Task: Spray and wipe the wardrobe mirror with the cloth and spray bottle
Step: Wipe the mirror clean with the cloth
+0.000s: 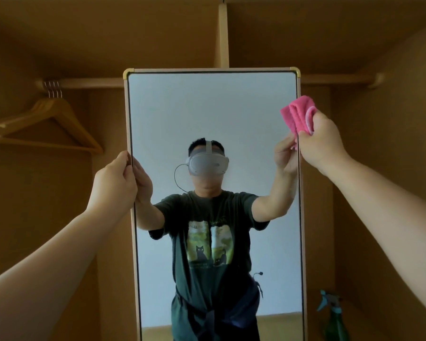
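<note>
Left hand (pixel 115 179) pinches mirror (pixel 212 114) frame mid-left, right hand (pixel 320 141) grips soft pink cloth (pixel 298 114) at upper-right edge; glass probably fragile, steady by frame.

— What are you wearing, going by your reflection?
— Your arms (pixel 379 198) are bare past the elbows. You have a dark green T-shirt (pixel 207 212) with a cat print, a grey headset (pixel 208 164) with a top strap and thin cable, and a dark garment (pixel 221 313) knotted round your waist.

Hangers (pixel 44 124) left, bottle (pixel 335 318) low right
</note>
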Demonstrator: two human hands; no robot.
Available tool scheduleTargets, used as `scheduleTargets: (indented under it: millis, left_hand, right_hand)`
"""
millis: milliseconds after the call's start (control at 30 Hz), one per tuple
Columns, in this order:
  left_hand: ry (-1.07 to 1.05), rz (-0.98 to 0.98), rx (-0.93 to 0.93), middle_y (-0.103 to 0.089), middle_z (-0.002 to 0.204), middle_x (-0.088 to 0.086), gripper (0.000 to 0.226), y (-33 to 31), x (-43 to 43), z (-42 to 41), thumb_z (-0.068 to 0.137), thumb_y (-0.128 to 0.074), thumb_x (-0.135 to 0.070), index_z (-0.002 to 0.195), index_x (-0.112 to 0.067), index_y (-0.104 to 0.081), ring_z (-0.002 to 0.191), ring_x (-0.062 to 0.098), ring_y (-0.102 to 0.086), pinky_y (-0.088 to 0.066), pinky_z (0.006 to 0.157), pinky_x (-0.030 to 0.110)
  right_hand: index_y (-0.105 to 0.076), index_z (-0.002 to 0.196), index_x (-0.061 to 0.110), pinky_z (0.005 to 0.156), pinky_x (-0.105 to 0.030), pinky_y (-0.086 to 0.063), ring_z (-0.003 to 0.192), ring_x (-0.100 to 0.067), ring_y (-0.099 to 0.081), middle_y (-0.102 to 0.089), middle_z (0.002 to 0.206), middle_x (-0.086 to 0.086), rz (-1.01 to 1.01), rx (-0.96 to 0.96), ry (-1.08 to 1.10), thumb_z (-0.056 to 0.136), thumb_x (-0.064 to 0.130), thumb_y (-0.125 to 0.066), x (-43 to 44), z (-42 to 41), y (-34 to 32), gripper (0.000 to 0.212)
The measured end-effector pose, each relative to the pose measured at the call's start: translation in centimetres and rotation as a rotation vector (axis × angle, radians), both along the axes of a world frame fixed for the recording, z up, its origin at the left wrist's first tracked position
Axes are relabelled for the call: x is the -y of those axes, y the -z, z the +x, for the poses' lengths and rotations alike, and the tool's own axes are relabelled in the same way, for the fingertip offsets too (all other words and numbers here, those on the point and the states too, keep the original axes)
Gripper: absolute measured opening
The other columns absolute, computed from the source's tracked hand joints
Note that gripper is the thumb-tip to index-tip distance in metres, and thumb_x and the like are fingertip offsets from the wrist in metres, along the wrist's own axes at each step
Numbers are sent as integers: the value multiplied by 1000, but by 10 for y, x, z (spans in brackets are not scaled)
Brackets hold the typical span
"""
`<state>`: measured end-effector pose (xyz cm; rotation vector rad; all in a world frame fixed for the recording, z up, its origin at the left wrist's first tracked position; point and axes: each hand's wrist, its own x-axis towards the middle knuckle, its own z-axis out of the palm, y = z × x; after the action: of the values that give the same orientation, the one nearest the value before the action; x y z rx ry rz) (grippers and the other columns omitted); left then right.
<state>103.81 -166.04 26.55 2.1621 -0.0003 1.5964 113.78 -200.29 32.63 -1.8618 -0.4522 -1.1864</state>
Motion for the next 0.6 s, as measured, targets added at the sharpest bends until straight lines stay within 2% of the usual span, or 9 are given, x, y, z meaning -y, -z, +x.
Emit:
scheduleTargets:
  millis: [67,167,300,400,600]
  left_hand:
    - [5,-8,10,-62,95,10,27,4,4,-3,101,-39,-11,119,2,-55,93,29,-62,-49,81,35]
    - [44,-69,-7,-64,109,19,31,10,6,-5,101,-39,-11,123,6,-54,103,34,-60,-47,91,39]
    - [4,-34,-34,-63,96,13,25,20,1,-4,102,-37,-12,115,0,-55,88,25,-60,-47,76,33]
    - [33,-68,-57,-63,99,11,29,28,-2,-2,102,-38,-13,121,0,-55,96,28,-61,-47,83,34]
    - [25,-31,-63,-58,86,1,21,44,-13,3,101,-38,-14,110,-7,-56,81,20,-57,-42,71,30]
  right_hand:
    - [-43,142,12,100,-36,-48,120,-28,-55,-54,131,-11,12,-15,-7,96,2,-46,-1,0,6,47]
    - [-43,142,12,100,-36,-48,119,-26,-55,-55,131,-10,28,-35,-17,97,4,-46,-2,0,16,45]
    - [-43,141,11,95,-30,-47,117,-25,-56,-55,129,-10,41,-36,-18,97,4,-45,-1,0,30,44]
    - [-43,141,11,100,-35,-48,118,-25,-56,-55,129,-10,51,-45,-23,97,4,-45,-1,-1,40,44]
    - [-48,135,10,91,-28,-49,109,-21,-58,-58,122,-9,44,-48,-27,97,6,-47,0,-2,62,38]
